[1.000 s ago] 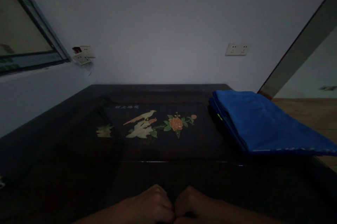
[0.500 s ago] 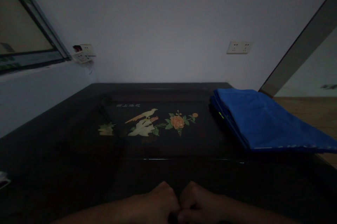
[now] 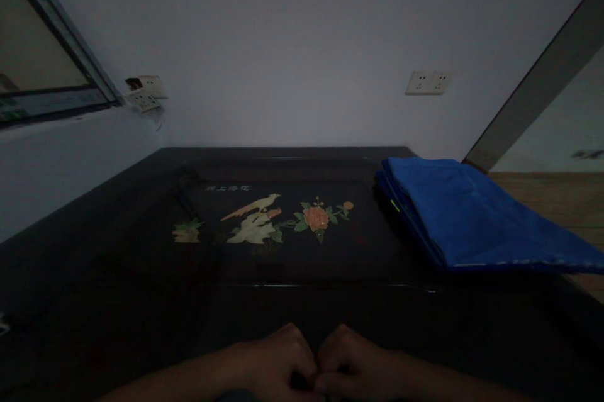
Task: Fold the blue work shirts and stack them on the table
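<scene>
At the bottom edge of the head view, my left hand (image 3: 283, 361) is curled into a fist. My right hand (image 3: 353, 361), also a fist, meets it knuckle to knuckle near the middle. No object shows in either hand, though the dim light hides the undersides of the fingers. Both are at the near side of a glossy black table (image 3: 264, 311). Beyond them, the tabletop carries a coloured picture of a bird (image 3: 255, 204) and a pink flower (image 3: 316, 218). A folded blue cloth or bag (image 3: 476, 219) lies on the table's right side, apart from my hands.
Behind the table rises a pale wall (image 3: 283, 43) with a double socket (image 3: 427, 82) on the right and another socket (image 3: 144, 100) in the left corner. A window (image 3: 42, 43) is at upper left. A small pale object (image 3: 4, 325) sits at the left edge.
The view has shifted very slightly. My two fists stay together in nearly the same place, and the blue cloth or bag has not moved.
</scene>
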Demonstrator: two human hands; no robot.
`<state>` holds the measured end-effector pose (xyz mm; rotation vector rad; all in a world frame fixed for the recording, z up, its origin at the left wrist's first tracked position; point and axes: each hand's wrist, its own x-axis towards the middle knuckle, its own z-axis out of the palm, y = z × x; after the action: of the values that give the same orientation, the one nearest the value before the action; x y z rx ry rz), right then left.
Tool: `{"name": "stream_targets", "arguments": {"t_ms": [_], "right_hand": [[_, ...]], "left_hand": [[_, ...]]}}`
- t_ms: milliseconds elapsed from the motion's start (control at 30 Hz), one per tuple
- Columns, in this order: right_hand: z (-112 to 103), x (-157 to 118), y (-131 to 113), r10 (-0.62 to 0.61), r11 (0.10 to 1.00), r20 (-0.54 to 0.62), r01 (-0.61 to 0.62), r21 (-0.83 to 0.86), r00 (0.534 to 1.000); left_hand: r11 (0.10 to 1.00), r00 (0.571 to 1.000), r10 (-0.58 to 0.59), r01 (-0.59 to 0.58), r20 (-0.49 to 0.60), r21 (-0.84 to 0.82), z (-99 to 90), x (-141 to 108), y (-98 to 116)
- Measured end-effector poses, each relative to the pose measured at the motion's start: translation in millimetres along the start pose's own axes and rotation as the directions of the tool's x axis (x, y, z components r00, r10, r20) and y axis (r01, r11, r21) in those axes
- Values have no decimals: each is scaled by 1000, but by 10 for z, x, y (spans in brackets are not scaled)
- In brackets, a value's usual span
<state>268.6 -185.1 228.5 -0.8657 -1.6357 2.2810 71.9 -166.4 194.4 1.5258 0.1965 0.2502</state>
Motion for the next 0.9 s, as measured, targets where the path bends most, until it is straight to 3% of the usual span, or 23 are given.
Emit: {"name": "stream_targets", "arguments": {"t_ms": [533,900], "right_hand": [[20,-8,59,-27,1000,9,27,-8,1000],[28,-8,59,-25,1000,7,25,-13,1000]], "left_hand": [[994,1000,5,-8,-26,-106,-30,29,56],[999,1000,-1,1,14,-52,-33,39,64]]}}
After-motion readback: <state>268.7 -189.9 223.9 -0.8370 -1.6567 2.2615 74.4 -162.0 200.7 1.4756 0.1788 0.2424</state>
